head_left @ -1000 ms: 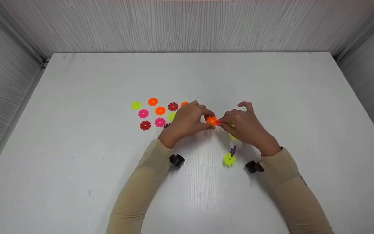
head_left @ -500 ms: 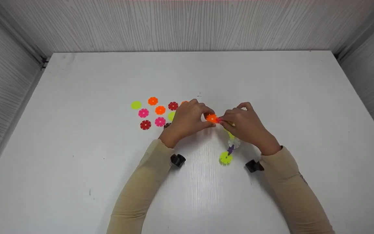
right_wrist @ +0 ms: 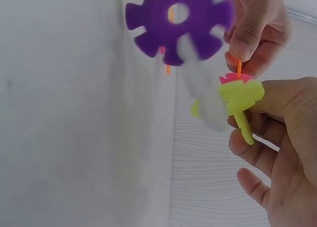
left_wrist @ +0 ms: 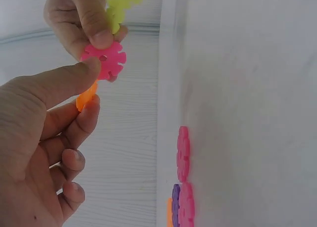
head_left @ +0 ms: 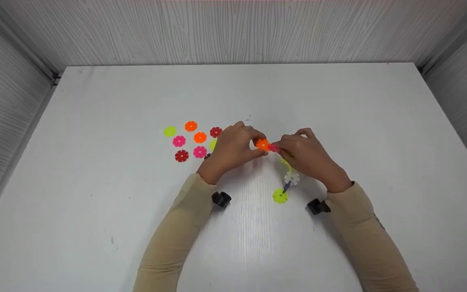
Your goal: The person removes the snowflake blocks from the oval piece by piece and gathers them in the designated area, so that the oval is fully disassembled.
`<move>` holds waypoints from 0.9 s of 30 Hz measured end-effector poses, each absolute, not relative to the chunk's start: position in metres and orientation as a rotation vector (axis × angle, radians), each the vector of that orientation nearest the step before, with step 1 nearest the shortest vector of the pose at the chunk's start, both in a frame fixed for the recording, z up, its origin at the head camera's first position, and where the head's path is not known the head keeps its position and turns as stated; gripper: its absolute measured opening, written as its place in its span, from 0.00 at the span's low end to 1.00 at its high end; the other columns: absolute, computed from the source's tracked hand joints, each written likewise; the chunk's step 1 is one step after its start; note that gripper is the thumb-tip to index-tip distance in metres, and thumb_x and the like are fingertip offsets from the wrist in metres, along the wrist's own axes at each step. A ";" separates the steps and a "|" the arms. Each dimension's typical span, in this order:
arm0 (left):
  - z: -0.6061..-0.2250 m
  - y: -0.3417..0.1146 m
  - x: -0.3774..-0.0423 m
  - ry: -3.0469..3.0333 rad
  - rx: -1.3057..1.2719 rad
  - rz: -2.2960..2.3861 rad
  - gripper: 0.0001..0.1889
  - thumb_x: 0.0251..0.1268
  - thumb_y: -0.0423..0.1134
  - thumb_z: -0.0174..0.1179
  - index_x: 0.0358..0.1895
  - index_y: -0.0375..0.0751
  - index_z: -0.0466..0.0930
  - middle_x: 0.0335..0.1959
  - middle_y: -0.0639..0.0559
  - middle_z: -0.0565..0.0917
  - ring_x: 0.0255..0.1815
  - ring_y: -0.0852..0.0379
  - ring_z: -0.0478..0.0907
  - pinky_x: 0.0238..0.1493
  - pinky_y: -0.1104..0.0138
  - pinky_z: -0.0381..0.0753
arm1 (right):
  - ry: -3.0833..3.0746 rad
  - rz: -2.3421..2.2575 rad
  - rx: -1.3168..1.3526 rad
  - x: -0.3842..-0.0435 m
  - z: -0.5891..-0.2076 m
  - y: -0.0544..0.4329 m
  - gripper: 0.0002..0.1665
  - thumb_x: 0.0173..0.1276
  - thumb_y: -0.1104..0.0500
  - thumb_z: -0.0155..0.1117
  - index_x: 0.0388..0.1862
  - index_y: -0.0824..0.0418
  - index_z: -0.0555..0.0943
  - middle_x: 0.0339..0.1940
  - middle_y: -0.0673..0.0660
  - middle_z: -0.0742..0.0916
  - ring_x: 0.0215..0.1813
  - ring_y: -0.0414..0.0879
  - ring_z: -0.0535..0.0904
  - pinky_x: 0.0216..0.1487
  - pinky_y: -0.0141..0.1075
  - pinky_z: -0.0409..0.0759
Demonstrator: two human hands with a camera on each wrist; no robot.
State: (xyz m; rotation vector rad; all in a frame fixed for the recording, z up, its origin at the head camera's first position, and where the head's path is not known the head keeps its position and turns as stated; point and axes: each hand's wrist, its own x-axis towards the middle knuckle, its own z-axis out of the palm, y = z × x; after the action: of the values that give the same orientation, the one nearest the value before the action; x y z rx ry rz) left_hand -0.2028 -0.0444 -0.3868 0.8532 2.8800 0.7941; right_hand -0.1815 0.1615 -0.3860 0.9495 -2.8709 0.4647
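My left hand (head_left: 235, 148) pinches an orange notched plastic disc (head_left: 262, 144) between thumb and fingers. The orange disc meets a pink notched disc (left_wrist: 115, 64) edge to edge, and the two look slotted together. My right hand (head_left: 308, 156) pinches the pink disc. From there a chain of slotted discs hangs toward the near side: yellow ones (right_wrist: 242, 94), a white disc (head_left: 292, 178), a purple disc (right_wrist: 148, 22) and a yellow end disc (head_left: 280, 196). My right fingers partly hide the upper yellow pieces.
Left of my left hand, loose discs lie flat on the white table (head_left: 95, 162), among them a lime one (head_left: 170, 131), an orange one (head_left: 191, 126) and a dark red one (head_left: 181, 155). My left hand covers part of this group. A grey panel (head_left: 233, 32) stands behind the table.
Both hands have moved slightly away from me with the joined discs. The hanging chain has swung a little left and now shows more of its white disc.
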 end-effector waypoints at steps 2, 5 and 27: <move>-0.386 -0.045 -0.203 2.890 0.840 0.791 0.19 0.58 0.50 0.68 0.49 0.46 0.86 0.39 0.52 0.88 0.39 0.54 0.74 0.42 0.64 0.74 | -2.876 0.470 0.928 -0.182 -0.387 0.160 0.10 0.66 0.62 0.64 0.44 0.62 0.86 0.33 0.56 0.89 0.36 0.48 0.84 0.57 0.50 0.69; -0.385 -0.046 -0.202 2.884 0.833 0.782 0.19 0.57 0.50 0.68 0.49 0.46 0.86 0.39 0.52 0.88 0.39 0.54 0.74 0.41 0.65 0.73 | -2.891 0.479 0.897 -0.181 -0.387 0.158 0.10 0.67 0.62 0.64 0.44 0.62 0.86 0.33 0.56 0.89 0.35 0.49 0.83 0.56 0.50 0.70; -0.383 -0.047 -0.202 2.817 0.795 0.872 0.21 0.57 0.52 0.67 0.50 0.45 0.83 0.41 0.52 0.85 0.43 0.55 0.74 0.44 0.65 0.77 | -2.851 0.522 0.837 -0.180 -0.386 0.157 0.09 0.67 0.59 0.64 0.42 0.62 0.86 0.34 0.56 0.86 0.39 0.51 0.81 0.59 0.51 0.68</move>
State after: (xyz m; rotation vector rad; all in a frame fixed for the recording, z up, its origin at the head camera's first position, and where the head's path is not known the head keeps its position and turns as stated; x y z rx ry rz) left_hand -0.2020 -0.0473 -0.3833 0.7947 2.8171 0.8719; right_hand -0.1796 0.1569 -0.3863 0.8370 -2.8505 0.5215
